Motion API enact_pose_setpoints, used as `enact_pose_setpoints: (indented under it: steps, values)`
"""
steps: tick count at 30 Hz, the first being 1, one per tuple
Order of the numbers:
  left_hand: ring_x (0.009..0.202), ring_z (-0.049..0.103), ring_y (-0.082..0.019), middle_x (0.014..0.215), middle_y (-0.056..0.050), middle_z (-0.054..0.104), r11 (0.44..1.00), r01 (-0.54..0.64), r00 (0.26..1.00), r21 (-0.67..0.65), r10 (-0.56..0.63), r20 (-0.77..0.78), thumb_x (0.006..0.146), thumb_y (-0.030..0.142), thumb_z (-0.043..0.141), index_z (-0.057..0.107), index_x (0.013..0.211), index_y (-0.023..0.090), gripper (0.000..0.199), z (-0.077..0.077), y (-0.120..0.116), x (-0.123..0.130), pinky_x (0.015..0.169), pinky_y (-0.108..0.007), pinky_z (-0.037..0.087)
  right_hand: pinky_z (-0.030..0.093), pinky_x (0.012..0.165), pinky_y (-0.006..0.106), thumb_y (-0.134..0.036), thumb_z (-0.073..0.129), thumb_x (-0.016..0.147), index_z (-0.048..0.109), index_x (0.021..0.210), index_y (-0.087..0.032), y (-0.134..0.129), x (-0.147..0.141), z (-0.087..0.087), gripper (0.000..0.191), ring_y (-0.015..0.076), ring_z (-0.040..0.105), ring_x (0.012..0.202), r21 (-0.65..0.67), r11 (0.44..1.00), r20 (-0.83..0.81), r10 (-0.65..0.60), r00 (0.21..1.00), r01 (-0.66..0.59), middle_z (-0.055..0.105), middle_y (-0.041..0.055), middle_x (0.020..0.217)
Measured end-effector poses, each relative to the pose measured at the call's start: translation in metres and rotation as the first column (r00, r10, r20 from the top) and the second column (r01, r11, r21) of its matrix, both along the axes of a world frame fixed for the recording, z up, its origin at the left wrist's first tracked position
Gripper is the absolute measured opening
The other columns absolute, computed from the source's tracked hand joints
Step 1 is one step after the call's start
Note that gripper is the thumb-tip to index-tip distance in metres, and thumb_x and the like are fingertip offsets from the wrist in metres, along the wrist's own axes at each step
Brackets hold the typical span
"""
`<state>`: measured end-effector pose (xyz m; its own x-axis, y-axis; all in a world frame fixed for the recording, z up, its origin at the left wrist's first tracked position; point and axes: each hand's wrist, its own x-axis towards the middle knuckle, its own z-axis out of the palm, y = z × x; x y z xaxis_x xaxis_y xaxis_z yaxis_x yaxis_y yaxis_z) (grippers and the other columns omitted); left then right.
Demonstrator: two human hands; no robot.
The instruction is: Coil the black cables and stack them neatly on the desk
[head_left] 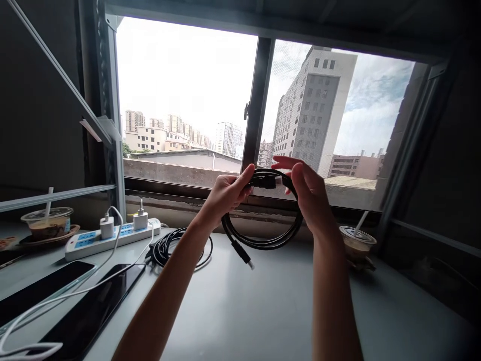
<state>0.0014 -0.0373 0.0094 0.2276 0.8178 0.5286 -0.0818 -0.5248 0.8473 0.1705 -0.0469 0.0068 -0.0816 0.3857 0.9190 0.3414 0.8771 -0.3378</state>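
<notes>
A coiled black cable (263, 245) is held up above the desk in front of the window. My left hand (229, 193) pinches the top left of the coil between thumb and fingers. One plug (267, 182) with a pale metal tip lies across the top of the loop, pointing right. The other plug (242, 253) hangs below the coil at the lower left, tip down. At the coil's right side, my right hand (308, 190) has its fingers spread apart, with the loop running close by the palm; whether it touches is unclear.
Another black cable bundle (167, 248) rests on the grey desk (255, 321). Behind it is a white power strip (112, 238) with chargers. Two dark-screened devices, a phone (45, 288) and a tablet (93, 311), lie left under white cords. Drink cups stand left (48, 223) and right (356, 240).
</notes>
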Motion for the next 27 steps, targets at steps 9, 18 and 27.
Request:
enact_pose_setpoints:
  steps: [9,18,27]
  values:
    - [0.035,0.017,-0.002,0.044,0.008,0.019,0.913,0.343,0.938,-0.219,-0.322,0.129,0.089,0.051,0.037,0.048,0.06,0.014,0.048,0.002,0.005,-0.001,0.031,-0.014,0.015,0.042,0.053,0.02,-0.034,0.061,0.08,0.064,0.099,-0.024,0.004,-0.007,-0.002,0.022,0.0113,0.056,0.078,0.107,0.977,0.115,-0.198,0.974,0.186,0.06,0.0012,0.099]
    - [0.063,0.056,-0.01,0.06,0.002,0.054,0.744,0.58,0.814,-0.332,-0.542,0.206,0.077,0.023,0.063,0.054,0.077,0.013,0.013,-0.019,0.05,-0.008,0.072,-0.023,0.048,0.046,0.073,0.029,-0.031,0.059,0.078,0.062,0.098,-0.019,0.063,0.014,-0.02,0.023,0.017,0.057,0.093,0.01,0.956,-0.123,-0.291,0.949,0.295,0.064,0.0047,0.099]
    - [0.062,0.067,-0.023,0.062,-0.013,0.066,0.819,-0.029,0.815,-0.574,-0.313,-0.488,0.088,0.031,0.042,0.054,0.081,0.008,0.027,-0.064,0.103,-0.004,0.068,-0.034,0.052,0.051,0.069,0.027,-0.034,0.058,0.081,0.059,0.103,-0.012,0.128,0.023,-0.08,0.031,0.0168,0.062,0.079,-0.643,0.719,-0.125,-0.44,0.889,0.266,0.064,0.0112,0.096]
